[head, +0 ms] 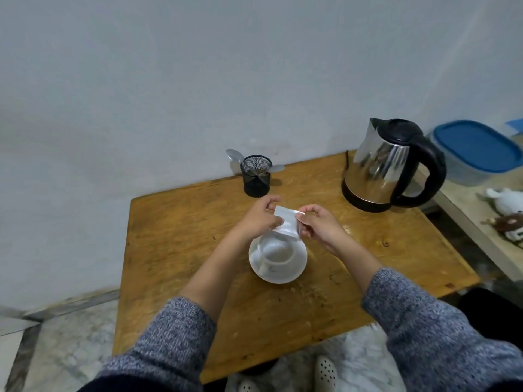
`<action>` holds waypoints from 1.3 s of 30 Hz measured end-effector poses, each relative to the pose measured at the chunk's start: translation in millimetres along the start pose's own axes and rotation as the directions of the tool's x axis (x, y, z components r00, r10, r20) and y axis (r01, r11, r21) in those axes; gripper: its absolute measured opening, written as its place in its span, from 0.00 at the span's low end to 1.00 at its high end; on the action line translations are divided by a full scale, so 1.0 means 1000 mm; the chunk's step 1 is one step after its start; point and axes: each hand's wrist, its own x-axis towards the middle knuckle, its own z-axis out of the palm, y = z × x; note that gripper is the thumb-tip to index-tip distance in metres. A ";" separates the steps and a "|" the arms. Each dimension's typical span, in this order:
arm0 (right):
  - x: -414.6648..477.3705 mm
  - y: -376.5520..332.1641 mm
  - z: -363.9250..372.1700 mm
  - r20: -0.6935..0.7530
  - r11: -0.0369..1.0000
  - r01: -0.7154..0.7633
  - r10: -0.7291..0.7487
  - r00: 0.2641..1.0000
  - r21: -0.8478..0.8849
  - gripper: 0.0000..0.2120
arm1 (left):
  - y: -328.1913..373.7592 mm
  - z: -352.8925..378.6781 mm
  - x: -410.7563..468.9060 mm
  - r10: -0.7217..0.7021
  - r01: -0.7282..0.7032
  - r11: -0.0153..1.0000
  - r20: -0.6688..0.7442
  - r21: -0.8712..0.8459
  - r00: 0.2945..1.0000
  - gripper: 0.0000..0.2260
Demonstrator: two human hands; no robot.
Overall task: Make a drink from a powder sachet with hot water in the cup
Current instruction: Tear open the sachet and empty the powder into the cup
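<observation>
A silvery powder sachet [286, 222] hangs upright just above and behind a white cup [276, 251], which stands on a white saucer [300, 264] in the middle of the wooden table [184, 250]. My left hand [259, 215] pinches the sachet's left top corner. My right hand [318, 223] pinches its right top edge. The cup looks empty, its handle pointing toward me and left. A steel kettle [379, 165] with a black handle and lid stands on its base at the table's back right.
A black mesh holder [256, 176] with spoons stands at the table's back edge by the wall. To the right, a lower ledge carries a blue-lidded container [475, 148] and soft toys [506, 210]. Marble floor lies left and below.
</observation>
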 end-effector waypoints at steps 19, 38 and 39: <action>-0.003 -0.017 0.017 0.400 0.419 0.466 -0.238 0.885 -0.780 0.06 | -0.055 0.012 -0.004 0.116 -0.097 0.983 -0.117 0.153 0.986 0.06; -0.007 -0.040 0.026 0.464 0.223 0.469 -0.078 0.882 -0.854 0.08 | -0.081 0.019 -0.030 -0.024 -0.063 0.973 -0.368 -0.224 0.930 0.06; -0.007 -0.039 0.027 0.462 0.224 0.465 -0.069 0.884 -0.856 0.08 | -0.081 0.020 -0.030 -0.027 -0.054 0.976 -0.363 -0.210 0.931 0.06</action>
